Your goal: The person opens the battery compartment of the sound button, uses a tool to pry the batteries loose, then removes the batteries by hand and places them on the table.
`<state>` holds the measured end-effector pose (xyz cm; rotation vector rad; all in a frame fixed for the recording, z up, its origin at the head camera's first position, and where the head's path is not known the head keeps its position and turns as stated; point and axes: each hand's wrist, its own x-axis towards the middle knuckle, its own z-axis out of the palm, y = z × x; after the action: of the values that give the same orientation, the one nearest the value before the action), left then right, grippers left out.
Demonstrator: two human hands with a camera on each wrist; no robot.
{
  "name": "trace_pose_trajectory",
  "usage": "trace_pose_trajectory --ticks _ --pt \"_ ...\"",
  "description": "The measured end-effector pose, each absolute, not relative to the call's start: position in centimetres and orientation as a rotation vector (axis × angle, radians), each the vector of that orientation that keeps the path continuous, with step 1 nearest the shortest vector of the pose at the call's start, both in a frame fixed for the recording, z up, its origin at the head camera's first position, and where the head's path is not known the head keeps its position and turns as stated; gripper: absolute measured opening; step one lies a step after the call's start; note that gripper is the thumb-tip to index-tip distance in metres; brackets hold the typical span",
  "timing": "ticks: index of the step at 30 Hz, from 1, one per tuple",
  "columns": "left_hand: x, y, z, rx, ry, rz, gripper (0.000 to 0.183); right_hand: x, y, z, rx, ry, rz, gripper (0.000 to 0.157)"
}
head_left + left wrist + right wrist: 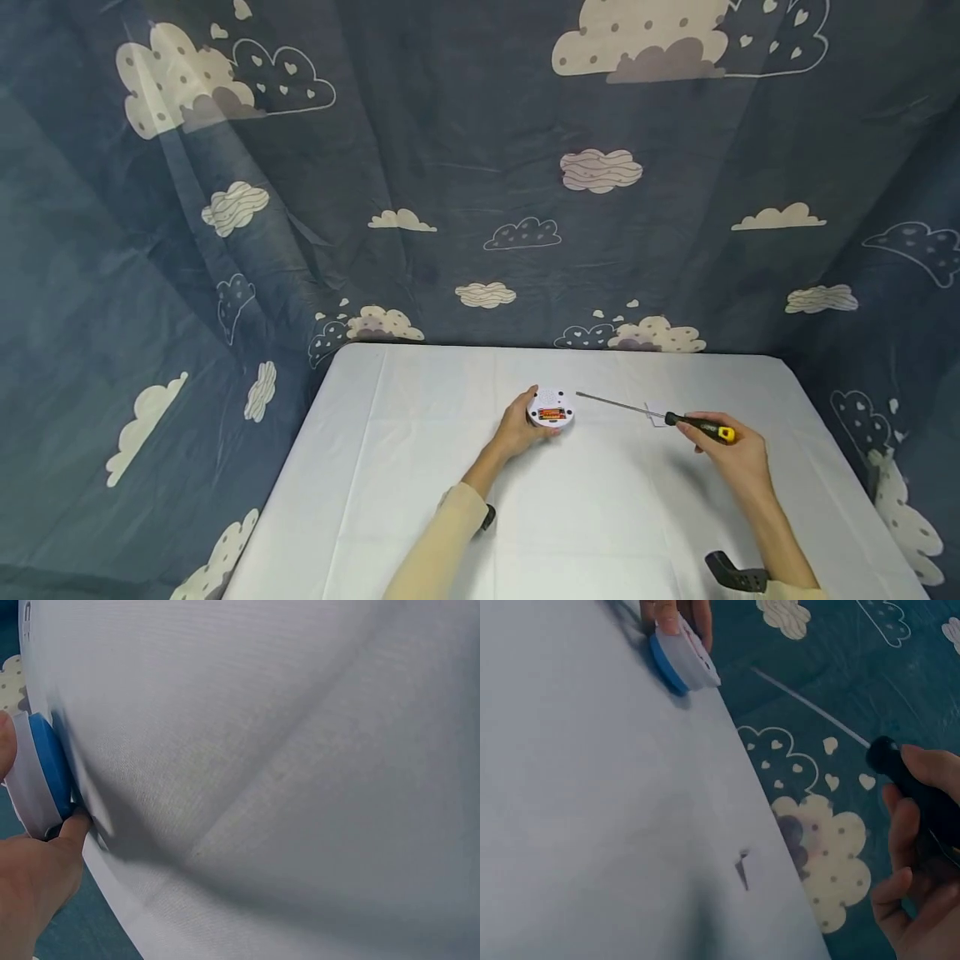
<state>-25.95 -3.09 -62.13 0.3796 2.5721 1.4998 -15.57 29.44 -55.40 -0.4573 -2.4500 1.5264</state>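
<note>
Blue cloud-printed fabric [480, 167] fills the background; a white-covered table [420, 500] occupies the lower centre of the head view.

Left of centre, the left hand [517, 427] reaches forward, fingers curled round the near-left edge of a small round white device [551, 409], holding it flat on the table. Its upturned face shows an open compartment with an orange battery; the wrist views show a blue underside.

Right of centre, the right hand [738, 458] is closed round the black-and-yellow handle of a screwdriver [675, 417]. The tool's long axis runs right to left, slightly up-frame, and its shaft tip stops just right of the device, apart from it. A small clear piece [654, 414] lies under the shaft.
</note>
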Motion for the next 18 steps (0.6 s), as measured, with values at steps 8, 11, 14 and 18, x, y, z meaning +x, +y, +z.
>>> trace_pose_trajectory --ticks 8,11,14,18 --pt "-26.0 -3.1 -61.9 0.399 2.584 1.473 0.097 -16.9 28.4 -54.5 -0.212 -2.663 1.365 0.044" --pt "-26.0 -3.1 -61.9 0.396 2.588 1.468 0.097 -17.3 28.0 -54.1 -0.133 -2.695 1.344 0.043" --pt "-25.9 -3.2 -62.0 0.382 2.579 1.470 0.097 -17.9 27.6 -53.6 -0.059 -2.720 1.339 0.042" --pt "-26.0 -3.1 -62.1 0.375 2.567 1.483 0.097 -18.7 27.4 -52.1 0.023 -2.752 1.299 0.035"
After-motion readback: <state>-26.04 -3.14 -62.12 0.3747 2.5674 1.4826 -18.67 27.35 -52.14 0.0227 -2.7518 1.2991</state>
